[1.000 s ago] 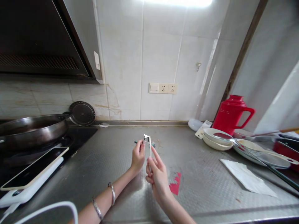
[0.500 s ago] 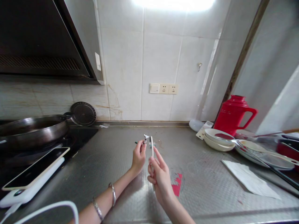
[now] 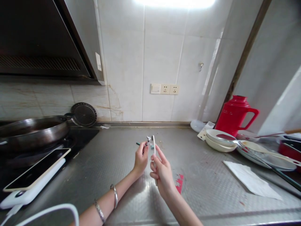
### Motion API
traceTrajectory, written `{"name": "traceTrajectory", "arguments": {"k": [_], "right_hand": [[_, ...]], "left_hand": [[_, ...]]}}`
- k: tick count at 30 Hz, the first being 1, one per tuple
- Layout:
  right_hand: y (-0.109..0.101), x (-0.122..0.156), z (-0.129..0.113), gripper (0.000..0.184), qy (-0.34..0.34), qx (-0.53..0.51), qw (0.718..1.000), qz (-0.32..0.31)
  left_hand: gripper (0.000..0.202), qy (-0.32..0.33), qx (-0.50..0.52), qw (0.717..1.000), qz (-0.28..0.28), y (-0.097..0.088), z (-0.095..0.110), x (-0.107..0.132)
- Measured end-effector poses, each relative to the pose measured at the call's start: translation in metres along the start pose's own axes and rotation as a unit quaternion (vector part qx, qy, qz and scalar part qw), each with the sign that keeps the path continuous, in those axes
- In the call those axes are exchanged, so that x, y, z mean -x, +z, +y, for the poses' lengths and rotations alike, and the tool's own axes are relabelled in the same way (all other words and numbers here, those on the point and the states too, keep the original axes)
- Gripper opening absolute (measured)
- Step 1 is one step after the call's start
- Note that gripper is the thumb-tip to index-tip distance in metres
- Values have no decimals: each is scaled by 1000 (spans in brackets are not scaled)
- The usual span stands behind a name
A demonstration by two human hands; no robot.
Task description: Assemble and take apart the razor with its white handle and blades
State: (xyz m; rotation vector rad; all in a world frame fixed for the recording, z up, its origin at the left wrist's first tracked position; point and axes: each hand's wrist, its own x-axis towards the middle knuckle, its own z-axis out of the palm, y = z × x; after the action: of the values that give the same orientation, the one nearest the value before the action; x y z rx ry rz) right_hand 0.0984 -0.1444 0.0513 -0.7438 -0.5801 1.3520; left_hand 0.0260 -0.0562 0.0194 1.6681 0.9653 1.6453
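Observation:
Over the middle of the steel counter (image 3: 113, 163) my two hands meet. My right hand (image 3: 161, 174) is closed round a slim white stick-like handle (image 3: 154, 145) that points up past its fingertips. My left hand (image 3: 140, 158) pinches a small metal piece (image 3: 148, 139) right beside the top of that handle; I cannot make out what it is. A thin dark green stick (image 3: 138, 144) and a small item lie on the counter just behind the hands. Two bracelets (image 3: 114, 195) ring my left forearm.
A dark wok (image 3: 30, 131) sits on the hob at left, a round lid (image 3: 83, 114) behind it. A phone on a white power bank (image 3: 33, 175) lies front left. Right: red jug (image 3: 234, 114), stacked bowls (image 3: 217, 139), plates with utensils, white paper (image 3: 249, 179), a red scrap (image 3: 179, 182).
Both hands have drifted a little to the right and lower in view, keeping their grips; the metal piece stays beside the top of the white handle.

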Motion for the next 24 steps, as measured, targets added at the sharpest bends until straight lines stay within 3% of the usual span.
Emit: {"name": "traceTrajectory", "arguments": {"k": [5,8,12,14,16,19,24], "right_hand": [[0,11,5,67,48,22,998,-38],[-2,2,-10,60,-41,17,999,-18],[-9,-35,-49,49,-192,54,980,0],[-15,-58,-65,39,-221,94,971,-18],[-22,-82,-74,40,-232,139,962,-27],[-33,-116,-73,50,-246,242,939,-6],[-57,-150,-44,59,-220,445,868,16]], "left_hand": [[23,-19,-13,1000,9,-3,-9,-6],[27,-31,6,999,-9,-4,-15,-11],[37,-90,78,992,-51,-3,-16,-17],[41,-130,113,983,-71,-3,-14,-18],[40,-156,124,977,-80,-3,-13,-20],[38,-176,130,973,-79,-4,-12,-20],[32,-182,160,966,-93,-3,-11,-19]]}}
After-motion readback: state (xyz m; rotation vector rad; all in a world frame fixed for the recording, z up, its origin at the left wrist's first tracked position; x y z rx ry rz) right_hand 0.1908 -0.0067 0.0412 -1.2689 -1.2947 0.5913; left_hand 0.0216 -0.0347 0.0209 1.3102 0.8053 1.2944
